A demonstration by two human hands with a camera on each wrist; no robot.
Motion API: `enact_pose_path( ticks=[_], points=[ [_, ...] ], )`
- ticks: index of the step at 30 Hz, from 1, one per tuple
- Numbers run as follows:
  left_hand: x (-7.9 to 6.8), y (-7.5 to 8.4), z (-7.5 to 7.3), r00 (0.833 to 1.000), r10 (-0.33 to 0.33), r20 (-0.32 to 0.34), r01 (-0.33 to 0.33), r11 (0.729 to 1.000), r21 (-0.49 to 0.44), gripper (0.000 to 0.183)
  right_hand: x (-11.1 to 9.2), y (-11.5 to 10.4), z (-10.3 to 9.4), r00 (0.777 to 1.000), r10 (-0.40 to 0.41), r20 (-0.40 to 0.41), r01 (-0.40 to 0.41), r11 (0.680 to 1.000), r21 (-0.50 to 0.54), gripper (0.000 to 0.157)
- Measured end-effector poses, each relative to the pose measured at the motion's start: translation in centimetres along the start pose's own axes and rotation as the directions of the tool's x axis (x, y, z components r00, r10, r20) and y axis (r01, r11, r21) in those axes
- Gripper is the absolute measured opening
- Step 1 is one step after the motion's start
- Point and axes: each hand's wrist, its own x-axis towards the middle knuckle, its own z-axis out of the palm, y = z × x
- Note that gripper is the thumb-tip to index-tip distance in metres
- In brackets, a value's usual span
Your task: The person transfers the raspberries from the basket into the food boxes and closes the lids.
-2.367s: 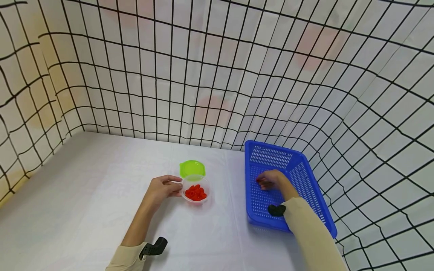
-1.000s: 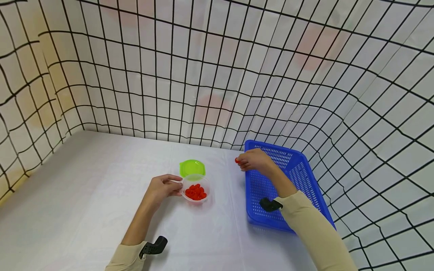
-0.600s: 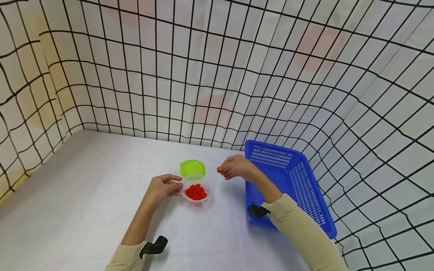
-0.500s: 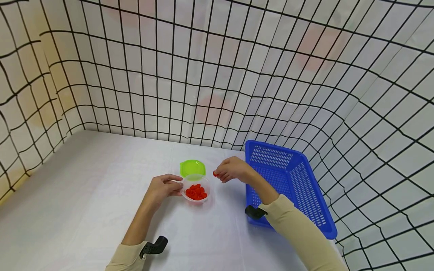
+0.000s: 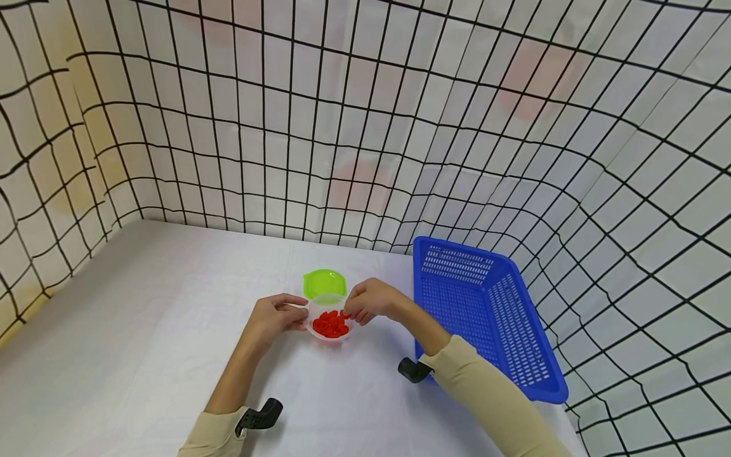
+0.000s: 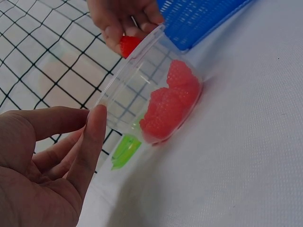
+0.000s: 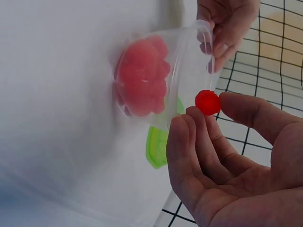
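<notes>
In the head view my left hand (image 5: 274,318) is at the left side of a clear plastic tub (image 6: 124,101), thumb and forefinger pinching its rim. The tub stands on the white table and holds a heap of red raspberries (image 5: 330,325). My right hand (image 5: 372,299) is at the tub's right side. Between its thumb and fingertips it pinches one raspberry (image 7: 208,102), right at the rim in the right wrist view. Just behind the tub lies a bright green lid (image 5: 324,283), partly overlapped by the tub in the head view.
A blue perforated plastic basket (image 5: 419,285) stands on the right of the table (image 5: 143,330), beneath the right forearm. Black wire grid panels (image 5: 292,42) backed with pale sheeting rise along the back and both sides.
My right hand, at first down in the basket, has lifted out and moved left to the tub with a raspberry in its fingers. My left hand has stayed at the tub.
</notes>
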Motion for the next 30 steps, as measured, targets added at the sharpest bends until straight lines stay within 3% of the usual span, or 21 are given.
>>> enact_pose_path(
  ticks=[30],
  points=[
    [0.15, -0.1, 0.1, 1.0, -0.009, -0.007, 0.009, 1.0, -0.02, 0.026, 0.27, -0.01, 0.77, 0.998, 0.035, 0.051, -0.033, 0.998, -0.053, 0.026]
  ],
)
